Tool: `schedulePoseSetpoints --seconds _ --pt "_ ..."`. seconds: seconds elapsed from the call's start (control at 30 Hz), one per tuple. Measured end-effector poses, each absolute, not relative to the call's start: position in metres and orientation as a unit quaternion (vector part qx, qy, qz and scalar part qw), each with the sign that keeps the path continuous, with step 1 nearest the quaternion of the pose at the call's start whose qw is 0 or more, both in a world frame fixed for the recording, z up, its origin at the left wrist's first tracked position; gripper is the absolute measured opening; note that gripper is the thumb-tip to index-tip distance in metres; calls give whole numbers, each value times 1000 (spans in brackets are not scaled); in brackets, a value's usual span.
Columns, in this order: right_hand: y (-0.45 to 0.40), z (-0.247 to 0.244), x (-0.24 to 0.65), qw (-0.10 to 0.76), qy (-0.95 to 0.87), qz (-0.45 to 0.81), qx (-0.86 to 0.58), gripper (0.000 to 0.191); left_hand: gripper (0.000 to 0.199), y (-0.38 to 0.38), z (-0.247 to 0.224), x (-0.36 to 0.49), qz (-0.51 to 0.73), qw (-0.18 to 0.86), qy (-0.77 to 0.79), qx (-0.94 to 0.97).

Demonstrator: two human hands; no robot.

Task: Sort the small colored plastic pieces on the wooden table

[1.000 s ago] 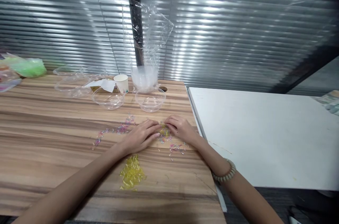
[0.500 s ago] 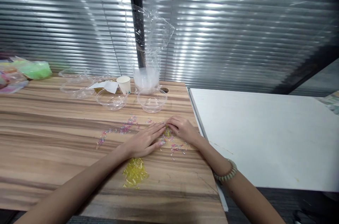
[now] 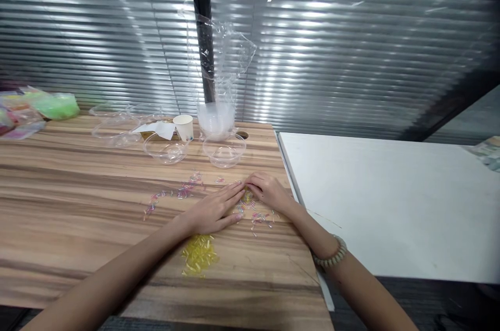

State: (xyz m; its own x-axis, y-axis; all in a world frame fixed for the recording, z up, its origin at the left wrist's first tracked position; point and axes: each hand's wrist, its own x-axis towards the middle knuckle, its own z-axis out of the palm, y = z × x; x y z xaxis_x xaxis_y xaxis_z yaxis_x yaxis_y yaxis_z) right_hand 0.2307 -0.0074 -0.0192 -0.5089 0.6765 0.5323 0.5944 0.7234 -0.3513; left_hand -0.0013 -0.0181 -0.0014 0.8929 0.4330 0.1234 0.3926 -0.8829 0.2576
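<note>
My left hand (image 3: 216,209) lies flat on the wooden table (image 3: 70,247), palm down, with its fingers stretched out to the right. At its fingertips is my right hand (image 3: 269,191), fingers bent and pressed together; whatever they may hold is hidden. Beneath and between the hands lies a small cluster of yellow tube beads (image 3: 247,196) among pale mixed ones. Pink and bluish tube beads (image 3: 261,219) are scattered just below my right hand. Nearer to me, under my left wrist, spreads a larger pile of yellow tube beads (image 3: 199,255). More mixed-colour beads (image 3: 189,186) trail off to the left.
Clear plastic bowls (image 3: 224,150) stand along the back, beside a paper cup (image 3: 183,127) and a small box with white paper (image 3: 159,129). A clear bag holds stacked bowls (image 3: 216,120). Coloured packets (image 3: 58,106) lie far left. A white table (image 3: 390,200) adjoins on the right.
The view has shifted very slightly. Both hands keep nearly the same place, and the bead piles look the same.
</note>
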Motion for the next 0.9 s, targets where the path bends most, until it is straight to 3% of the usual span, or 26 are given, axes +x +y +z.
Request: schedulePoseSetpoints --seconds 0.9 --pt "-8 -16 231 327 -867 70 -369 12 55 -18 0 -1 119 141 208 960"
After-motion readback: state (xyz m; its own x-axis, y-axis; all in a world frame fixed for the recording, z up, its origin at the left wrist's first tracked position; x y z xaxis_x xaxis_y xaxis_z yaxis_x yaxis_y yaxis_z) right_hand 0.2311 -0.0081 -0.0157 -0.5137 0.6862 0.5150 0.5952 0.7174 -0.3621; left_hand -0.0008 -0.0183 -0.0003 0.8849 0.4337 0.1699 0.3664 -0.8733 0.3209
